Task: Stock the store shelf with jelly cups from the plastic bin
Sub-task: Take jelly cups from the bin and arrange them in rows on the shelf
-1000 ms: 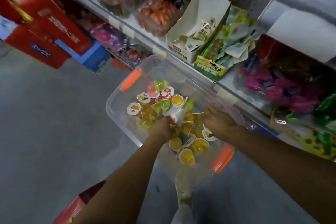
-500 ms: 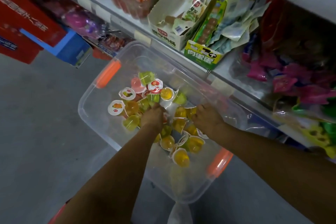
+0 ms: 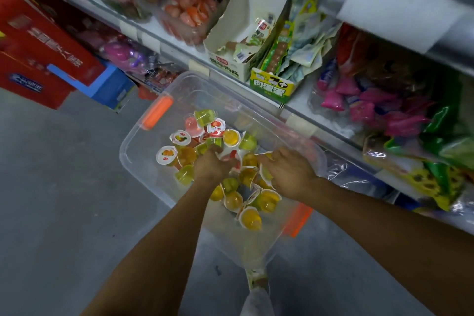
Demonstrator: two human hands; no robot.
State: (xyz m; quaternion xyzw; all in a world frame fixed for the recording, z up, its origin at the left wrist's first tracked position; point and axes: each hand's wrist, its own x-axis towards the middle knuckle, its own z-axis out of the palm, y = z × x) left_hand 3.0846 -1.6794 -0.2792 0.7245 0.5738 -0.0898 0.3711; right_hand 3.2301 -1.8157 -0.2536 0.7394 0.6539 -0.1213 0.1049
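Observation:
A clear plastic bin [image 3: 133, 154] with orange latches stands on the floor against the store shelf [image 3: 302, 123]. Inside lie several jelly cups [image 3: 230, 137] in yellow, green and red, some lid up. Both my hands are down in the pile. My left hand [image 3: 210, 165] has its fingers curled into the cups at the middle, around a red one. My right hand [image 3: 289, 173] is beside it, fingers curled over the yellow cups. Which cups each hand holds is hidden under the fingers.
The shelf above the bin carries an open white carton [image 3: 238, 41], a green box of sausage snacks [image 3: 272, 84] and pink and green snack bags [image 3: 379, 108]. Red boxes [image 3: 38, 59] and a blue box [image 3: 110, 84] stand on the grey floor at left.
Both hands have stayed in the pile and shifted a little among the cups, the right hand's fingers closing toward the left. The camera's view moved slightly.

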